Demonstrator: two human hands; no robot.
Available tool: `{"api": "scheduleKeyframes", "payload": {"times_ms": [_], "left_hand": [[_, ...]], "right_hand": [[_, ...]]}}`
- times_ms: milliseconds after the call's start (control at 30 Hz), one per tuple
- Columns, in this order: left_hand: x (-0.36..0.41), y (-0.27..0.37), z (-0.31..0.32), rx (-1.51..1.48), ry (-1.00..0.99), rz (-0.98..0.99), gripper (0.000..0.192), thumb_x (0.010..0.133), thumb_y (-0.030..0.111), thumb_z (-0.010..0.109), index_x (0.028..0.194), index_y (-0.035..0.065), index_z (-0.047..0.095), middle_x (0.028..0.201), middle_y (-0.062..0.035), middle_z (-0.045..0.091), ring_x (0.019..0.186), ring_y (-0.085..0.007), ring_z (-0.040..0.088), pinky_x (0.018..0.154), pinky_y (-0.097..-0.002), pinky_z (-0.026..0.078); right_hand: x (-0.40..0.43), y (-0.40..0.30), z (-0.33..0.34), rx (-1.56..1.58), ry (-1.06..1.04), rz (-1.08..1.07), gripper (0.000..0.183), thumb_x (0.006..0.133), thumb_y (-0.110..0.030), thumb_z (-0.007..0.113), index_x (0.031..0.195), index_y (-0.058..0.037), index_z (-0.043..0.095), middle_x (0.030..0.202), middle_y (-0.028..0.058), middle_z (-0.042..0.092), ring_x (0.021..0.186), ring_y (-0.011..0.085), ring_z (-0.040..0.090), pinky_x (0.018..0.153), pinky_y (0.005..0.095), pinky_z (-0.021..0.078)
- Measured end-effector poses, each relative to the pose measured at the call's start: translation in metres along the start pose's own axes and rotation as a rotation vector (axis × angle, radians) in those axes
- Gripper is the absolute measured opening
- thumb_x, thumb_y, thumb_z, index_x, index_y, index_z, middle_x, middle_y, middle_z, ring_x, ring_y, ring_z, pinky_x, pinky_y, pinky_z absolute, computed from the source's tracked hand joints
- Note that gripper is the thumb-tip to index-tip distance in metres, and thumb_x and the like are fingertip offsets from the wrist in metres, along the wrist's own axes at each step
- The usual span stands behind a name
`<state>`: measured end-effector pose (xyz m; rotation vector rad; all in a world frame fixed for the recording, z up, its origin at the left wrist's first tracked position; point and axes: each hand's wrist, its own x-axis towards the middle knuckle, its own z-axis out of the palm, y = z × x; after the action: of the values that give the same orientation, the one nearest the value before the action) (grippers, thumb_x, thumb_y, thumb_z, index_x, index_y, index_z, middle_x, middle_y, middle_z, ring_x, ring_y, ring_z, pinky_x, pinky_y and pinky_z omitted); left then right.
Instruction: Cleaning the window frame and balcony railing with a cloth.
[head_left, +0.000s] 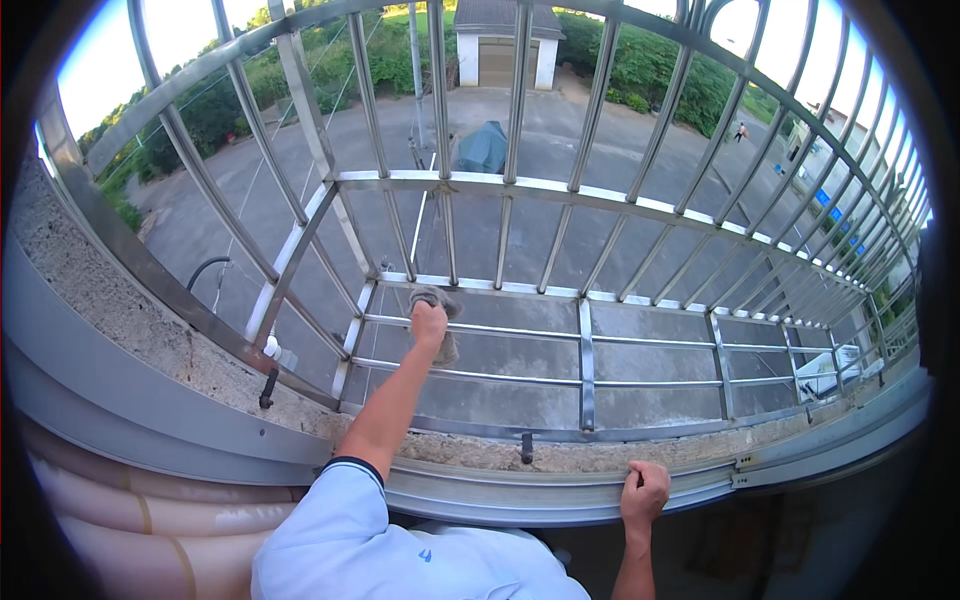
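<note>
My left hand reaches out over the window sill and is closed on a grey-brown cloth. The cloth bunches above the fist and hangs below it, against the lower front rail of a stainless steel window cage, near its left corner. Part of the cloth is hidden behind the hand. Thin floor bars of the cage run beside it. My right hand is curled over the aluminium window track at the near side of the sill; what its fingers grip there is partly hidden.
Upright metal bars surround the ledge. Dark bolts stick up from the rough concrete sill. A pale curtain hangs at the lower left. Far below, a paved yard holds a covered object; a person is at the far right.
</note>
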<state>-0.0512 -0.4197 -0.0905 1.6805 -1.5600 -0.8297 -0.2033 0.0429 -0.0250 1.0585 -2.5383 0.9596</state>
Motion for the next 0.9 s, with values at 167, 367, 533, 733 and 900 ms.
{"api": "scheduleKeyframes", "payload": {"times_ms": [167,367,533,733,900], "left_hand": [[0.018,-0.015,-0.005,-0.022,0.192,0.286,0.024,0.086,0.018,0.055,0.094,-0.0021,0.065,0.101,-0.0258,0.064,0.098,-0.0414,0.061,0.085,-0.0463,0.047],[0.049,-0.019,-0.018,0.449,-0.046,0.568,0.028,0.086,0.011,0.045,0.11,0.0058,0.06,0.112,-0.0203,0.062,0.099,-0.0384,0.062,0.086,-0.047,0.049],[0.022,0.004,-0.006,0.342,-0.056,0.324,0.03,0.085,0.009,0.044,0.112,0.0049,0.057,0.115,-0.0209,0.06,0.101,-0.0402,0.06,0.086,-0.049,0.048],[0.029,-0.01,0.004,0.172,-0.107,0.483,0.032,0.081,0.007,0.044,0.11,0.0035,0.058,0.108,-0.0244,0.062,0.099,-0.0441,0.058,0.084,-0.0492,0.048],[-0.02,0.03,-0.003,-0.111,-0.279,0.209,0.026,0.077,0.003,0.046,0.1,0.0002,0.06,0.1,-0.02,0.066,0.094,-0.0337,0.065,0.082,-0.0433,0.051]], "right_hand": [[0.001,-0.004,-0.001,0.024,0.003,-0.006,0.013,0.074,0.0,0.062,0.08,-0.0086,0.068,0.083,0.0084,0.066,0.085,0.029,0.06,0.08,0.0402,0.0454],[0.0,-0.001,0.0,0.017,0.005,-0.009,0.012,0.074,0.0,0.062,0.08,-0.0084,0.068,0.082,0.008,0.066,0.085,0.029,0.06,0.079,0.0401,0.0453],[0.001,0.002,-0.001,-0.006,0.016,-0.01,0.012,0.074,0.001,0.061,0.08,-0.0074,0.068,0.082,0.0095,0.065,0.084,0.0292,0.06,0.08,0.0394,0.0459],[0.004,-0.005,0.0,-0.006,-0.011,-0.018,0.012,0.074,0.0,0.062,0.08,-0.008,0.067,0.082,0.0088,0.065,0.084,0.0286,0.06,0.08,0.0393,0.0456],[-0.001,0.005,-0.004,-0.029,0.001,0.0,0.011,0.075,-0.001,0.062,0.079,-0.0093,0.068,0.081,0.0071,0.066,0.085,0.0285,0.06,0.08,0.0402,0.0451]]}}
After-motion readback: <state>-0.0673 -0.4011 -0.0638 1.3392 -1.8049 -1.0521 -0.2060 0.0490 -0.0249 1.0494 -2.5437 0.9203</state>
